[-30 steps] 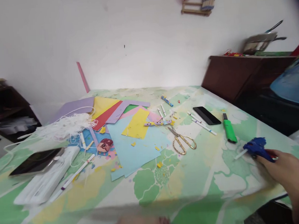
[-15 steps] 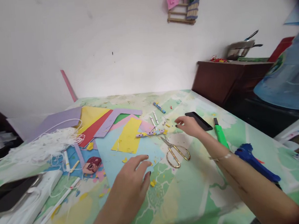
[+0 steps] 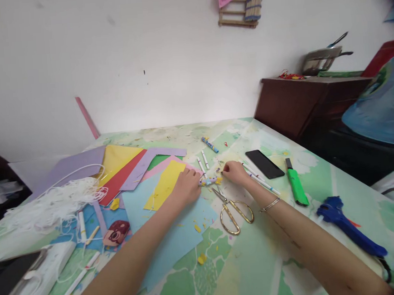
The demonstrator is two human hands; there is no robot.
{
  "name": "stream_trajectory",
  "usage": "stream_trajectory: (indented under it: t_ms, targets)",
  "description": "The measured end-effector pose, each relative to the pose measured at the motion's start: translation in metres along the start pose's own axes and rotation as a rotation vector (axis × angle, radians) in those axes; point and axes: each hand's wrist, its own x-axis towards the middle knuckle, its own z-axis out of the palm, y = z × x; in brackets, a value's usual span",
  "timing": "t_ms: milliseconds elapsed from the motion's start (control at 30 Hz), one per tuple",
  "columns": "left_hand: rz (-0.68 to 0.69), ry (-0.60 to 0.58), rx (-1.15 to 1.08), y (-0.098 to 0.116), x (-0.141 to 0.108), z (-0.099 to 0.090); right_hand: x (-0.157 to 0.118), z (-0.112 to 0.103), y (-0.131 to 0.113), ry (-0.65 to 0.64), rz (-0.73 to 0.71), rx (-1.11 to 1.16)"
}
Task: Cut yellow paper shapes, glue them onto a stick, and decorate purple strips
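My left hand (image 3: 188, 187) is over the decorated purple paper roll (image 3: 210, 181), its fingers closed around the left end. Close to the roll's yellow right tip is my right hand (image 3: 232, 172), fingers pinched; what they hold, if anything, is too small to tell. Gold-handled scissors (image 3: 234, 210) lie open just below, blades toward the roll. Behind are white-capped markers (image 3: 203, 161) and a blue decorated roll (image 3: 210, 144). A yellow sheet (image 3: 164, 184) and a light blue sheet (image 3: 171, 233) lie beneath and beside my left forearm.
On the right are a black phone (image 3: 264, 164), more markers (image 3: 261, 179), a green lighter (image 3: 296, 185) and a blue glue gun (image 3: 350, 228). Tangled white cord (image 3: 58, 199), a power strip (image 3: 53, 272) and another phone (image 3: 14, 273) occupy the left. Coloured sheets lie at the back left.
My left hand has moved forward onto the purple roll and closed on it. My right hand has shifted slightly left and down, its fingers now pinched. The view has shifted a little.
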Motion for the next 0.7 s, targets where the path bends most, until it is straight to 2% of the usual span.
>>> stream_trajectory:
  t_ms: [200,367,533,700]
  targets:
    - [0.069,-0.021,0.044,-0.003,0.008,0.004,-0.015,-0.012,0.009,0.055,0.032,0.09]
    - [0.093,-0.001,0.054,-0.012,0.016,-0.002,-0.028,-0.028,0.003,0.108,0.036,0.179]
    - [0.117,0.053,0.037,-0.029,0.025,-0.022,-0.049,-0.049,-0.011,0.189,0.006,0.296]
    - [0.279,0.024,-0.029,-0.045,0.013,-0.049,-0.094,-0.063,-0.03,0.203,-0.06,0.428]
